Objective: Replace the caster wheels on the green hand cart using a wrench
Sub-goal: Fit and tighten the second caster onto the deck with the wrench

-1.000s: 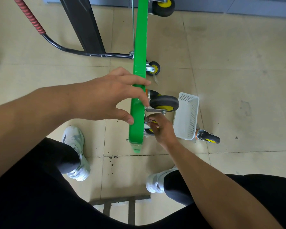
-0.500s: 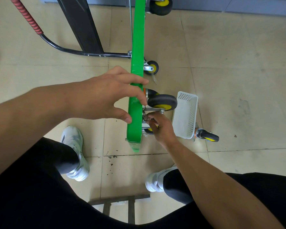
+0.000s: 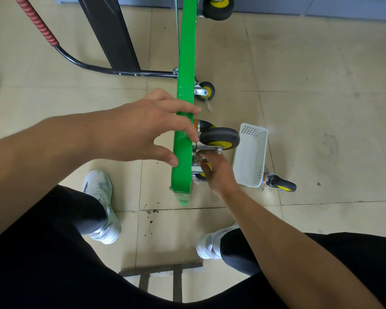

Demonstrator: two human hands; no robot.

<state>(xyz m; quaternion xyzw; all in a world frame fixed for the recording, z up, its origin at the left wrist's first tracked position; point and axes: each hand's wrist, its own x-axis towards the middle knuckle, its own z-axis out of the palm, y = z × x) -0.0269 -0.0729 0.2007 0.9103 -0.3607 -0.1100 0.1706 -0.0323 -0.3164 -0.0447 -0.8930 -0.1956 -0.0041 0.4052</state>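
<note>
One green cart [image 3: 186, 52] in left hand [image 3: 140, 128], right hand [image 3: 220, 172] at its caster [image 3: 220, 137].

Pinch of right hand [image 3: 218, 172] seemingly hidden.

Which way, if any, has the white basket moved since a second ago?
No. The basket still sits right beside the loose wheel.
</note>
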